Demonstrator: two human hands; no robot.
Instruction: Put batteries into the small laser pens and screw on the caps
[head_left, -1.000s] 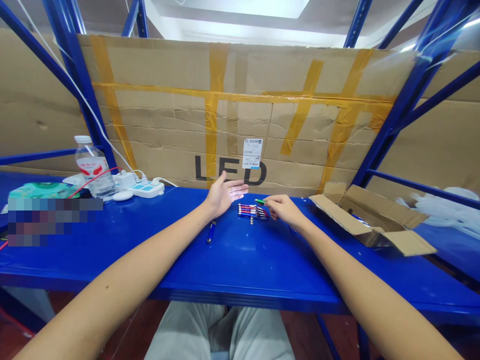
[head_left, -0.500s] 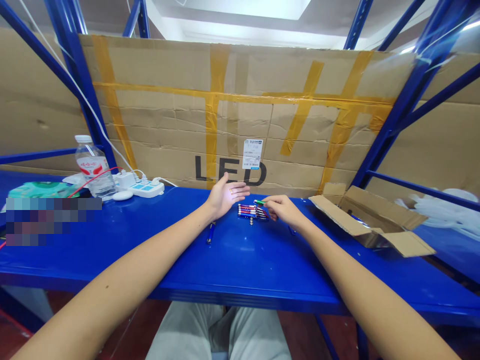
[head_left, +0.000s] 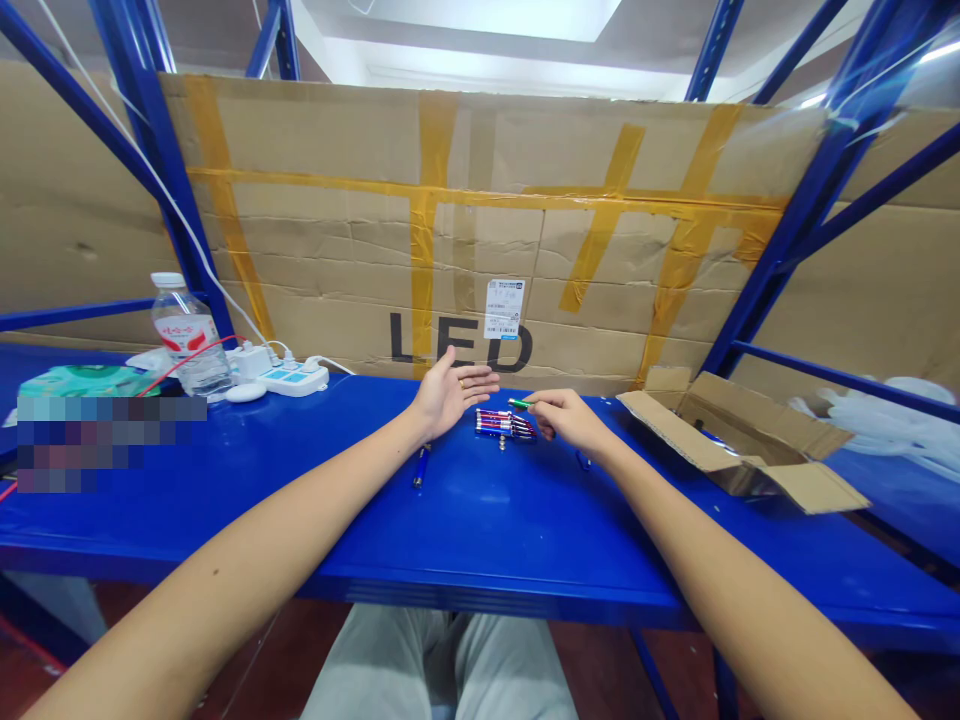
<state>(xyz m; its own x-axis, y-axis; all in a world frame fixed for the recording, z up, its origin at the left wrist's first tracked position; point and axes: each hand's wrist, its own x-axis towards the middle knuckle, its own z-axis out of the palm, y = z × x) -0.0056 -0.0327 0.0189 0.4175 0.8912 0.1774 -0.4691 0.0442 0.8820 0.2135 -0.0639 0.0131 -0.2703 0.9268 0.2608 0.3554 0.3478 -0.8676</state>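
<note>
My right hand pinches a small green pen-like flashlight, its front end aimed toward my left palm. My left hand is held up flat with fingers stretched, palm facing the flashlight; it holds nothing and wears a ring. Between and below the hands lies a row of several small flashlights, red, silver and blue, side by side on the blue table. Tiny round button cells sit just in front of the row. Below my left wrist lies a single blue flashlight.
An open cardboard box with something dark inside stands at the right. At the left are a water bottle, a white power strip and a green packet. A large cardboard sheet walls off the table's back.
The pale violet glow on my left palm has gone. Both hands stay nearly in place, and the green flashlight is still in my right hand.
</note>
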